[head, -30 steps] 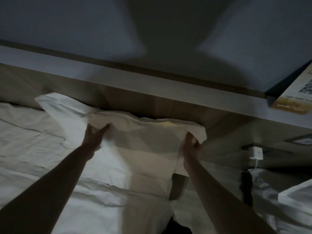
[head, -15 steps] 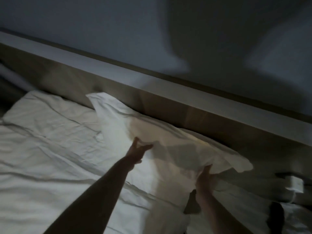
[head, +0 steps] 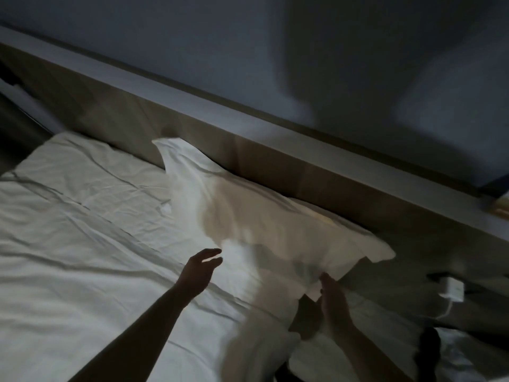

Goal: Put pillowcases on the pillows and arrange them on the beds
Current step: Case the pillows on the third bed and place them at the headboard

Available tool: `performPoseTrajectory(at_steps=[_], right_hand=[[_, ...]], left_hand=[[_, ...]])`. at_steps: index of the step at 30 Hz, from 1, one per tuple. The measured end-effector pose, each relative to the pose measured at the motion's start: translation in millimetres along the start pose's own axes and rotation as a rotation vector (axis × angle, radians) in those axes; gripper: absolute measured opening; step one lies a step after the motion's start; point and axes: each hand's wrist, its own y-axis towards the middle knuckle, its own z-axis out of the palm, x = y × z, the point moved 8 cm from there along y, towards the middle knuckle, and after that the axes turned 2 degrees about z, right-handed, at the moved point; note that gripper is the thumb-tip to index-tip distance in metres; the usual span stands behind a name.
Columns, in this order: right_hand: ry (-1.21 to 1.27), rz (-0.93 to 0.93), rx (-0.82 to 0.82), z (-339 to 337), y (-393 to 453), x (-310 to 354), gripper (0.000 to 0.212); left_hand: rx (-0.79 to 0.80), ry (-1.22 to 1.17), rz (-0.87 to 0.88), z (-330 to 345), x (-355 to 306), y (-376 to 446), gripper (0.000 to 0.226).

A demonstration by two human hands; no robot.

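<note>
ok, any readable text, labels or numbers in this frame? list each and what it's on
None can be read.
Card at the right edge, on the ledge by the headboard: only a cropped yellowish sliver shows, no print legible.
White charger at the wall: no marking visible.
Pillow and bed sheet: plain white.

White cased pillow (head: 275, 224), lying against headboard (head: 192, 133)

two bare forearms, no sleeves, left grip (head: 199, 270) and right grip (head: 334, 299) ungloved
</note>
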Motion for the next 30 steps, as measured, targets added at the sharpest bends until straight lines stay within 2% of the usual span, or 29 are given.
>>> performPoseTrajectory(at_steps=[5, 7, 8, 9, 12, 16, 18, 21, 22, 23, 25, 26, 28, 30], right_hand=[[-0.115, -0.060, 0.114, 12, -55, -3, 0.049], [-0.201, -0.167, 0.167, 23, -86, 5, 0.067], [-0.242, -0.245, 0.153, 22, -90, 0, 0.080], [-0.256, -0.276, 0.144, 21, -96, -6, 0.084], [-0.216, -0.281, 0.181, 23, -124, -28, 0.080], [-0.241, -0.301, 0.216, 23, -183, -52, 0.083], [-0.241, -0.289, 0.213, 21, -212, -66, 0.068], [-0.237, -0.269, 0.252, 23, -256, -89, 0.038], [-0.236, -0.255, 0.268, 25, -271, -97, 0.029], [-0.230, -0.249, 0.289, 27, -285, -103, 0.026], [-0.227, -0.241, 0.311, 28, -306, -117, 0.044], [-0.226, -0.243, 0.335, 29, -316, -122, 0.046], [-0.244, -0.214, 0.384, 31, -333, -134, 0.022], [-0.268, -0.216, 0.400, 29, -344, -145, 0.020]], left_hand=[[-0.100, -0.087, 0.008, -34, 31, -84, 0.034], [-0.131, -0.093, 0.002, -45, 47, -119, 0.030], [-0.138, -0.094, 0.002, -49, 56, -136, 0.029], [-0.139, -0.090, 0.009, -52, 65, -154, 0.029], [-0.158, -0.086, 0.020, -59, 89, -205, 0.034], [-0.193, -0.105, 0.030, -61, 118, -270, 0.020], [-0.198, -0.104, 0.014, -60, 130, -305, 0.014], [-0.210, -0.083, -0.005, -61, 151, -355, 0.029], [-0.212, -0.079, -0.010, -60, 155, -371, 0.028], [-0.213, -0.084, -0.013, -59, 159, -386, 0.024], [-0.219, -0.096, -0.031, -54, 166, -412, 0.025], [-0.232, -0.100, -0.043, -52, 170, -425, 0.028], [-0.264, -0.124, -0.068, -47, 176, -448, 0.032], [-0.301, -0.159, -0.098, -42, 183, -471, 0.033]])
